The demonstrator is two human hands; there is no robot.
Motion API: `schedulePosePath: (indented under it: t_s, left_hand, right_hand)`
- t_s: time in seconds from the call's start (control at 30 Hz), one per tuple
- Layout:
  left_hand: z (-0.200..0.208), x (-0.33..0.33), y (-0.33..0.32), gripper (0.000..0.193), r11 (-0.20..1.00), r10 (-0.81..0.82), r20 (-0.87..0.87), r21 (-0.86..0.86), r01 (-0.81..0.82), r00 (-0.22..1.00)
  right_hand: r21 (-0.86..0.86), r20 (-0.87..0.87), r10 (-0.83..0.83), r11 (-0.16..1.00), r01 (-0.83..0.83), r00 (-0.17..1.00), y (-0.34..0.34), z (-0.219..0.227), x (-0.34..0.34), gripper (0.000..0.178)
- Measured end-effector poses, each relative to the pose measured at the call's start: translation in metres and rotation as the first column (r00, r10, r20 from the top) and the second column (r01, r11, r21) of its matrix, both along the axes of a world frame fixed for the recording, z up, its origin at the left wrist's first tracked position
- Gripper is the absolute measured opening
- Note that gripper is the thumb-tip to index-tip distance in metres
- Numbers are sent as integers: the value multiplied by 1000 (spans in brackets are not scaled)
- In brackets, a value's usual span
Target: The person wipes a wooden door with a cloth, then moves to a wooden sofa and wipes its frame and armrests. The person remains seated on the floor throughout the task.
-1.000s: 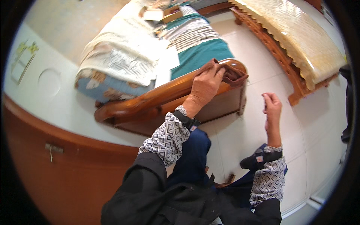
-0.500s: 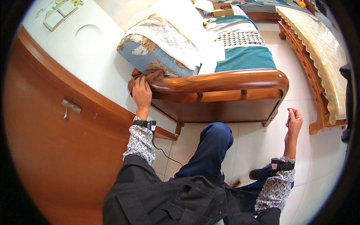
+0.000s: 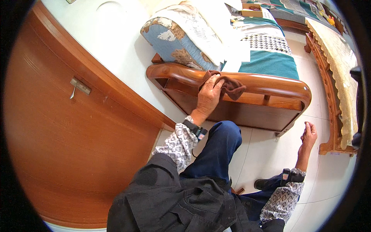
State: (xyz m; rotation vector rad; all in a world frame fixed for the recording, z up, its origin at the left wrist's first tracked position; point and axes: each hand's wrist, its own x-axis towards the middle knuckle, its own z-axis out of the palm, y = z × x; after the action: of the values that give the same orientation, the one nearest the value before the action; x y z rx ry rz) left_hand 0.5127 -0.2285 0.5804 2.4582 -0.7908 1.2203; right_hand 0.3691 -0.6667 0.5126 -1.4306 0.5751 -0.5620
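My left hand (image 3: 209, 94) grips a dark brown cloth (image 3: 234, 87) and presses it onto the polished wooden armrest (image 3: 270, 85) of a sofa. Part of the cloth spreads out to the right of my fingers, over the armrest's front edge. My right hand (image 3: 308, 134) hangs above the floor beyond the armrest's right end, touching nothing. Its fingers are curled together, and whatever might be between them is too small to see. Behind the armrest, a blue and brown patterned bolster (image 3: 170, 40) lies under white cloth.
A brown door (image 3: 58, 127) with a metal handle (image 3: 80, 86) stands on the left. At the right is a carved wooden table (image 3: 328, 92) with a cream scalloped cover. A teal and checked seat cover (image 3: 266, 63) lies on the sofa, with a small open box (image 3: 252, 11) farther back.
My left hand has slid the brown cloth from the armrest's left end rightward to near its middle. My right hand stays curled in much the same place. The view has shifted slightly.
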Motion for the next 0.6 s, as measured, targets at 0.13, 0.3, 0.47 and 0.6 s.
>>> schedulePosePath:
  t_s: [0.13,0.3,0.47,0.6]
  left_hand:
    - [-3,-4,73,27,981,-23,67,193,10,997]
    - [4,-4,168,30,912,91,72,394,-112,993]
    - [-6,10,204,29,904,324,77,269,-333,943]
    - [-27,43,204,24,845,522,-9,140,-516,853]
  right_hand:
    - [23,18,-9,1000,9,1000,-8,-5,-4,13]
    - [9,5,-51,999,51,999,-8,-5,-9,14]
    - [-43,-9,-63,997,62,998,-3,-1,-4,14]
    - [-13,-22,-10,1000,10,1000,0,1,-1,14]
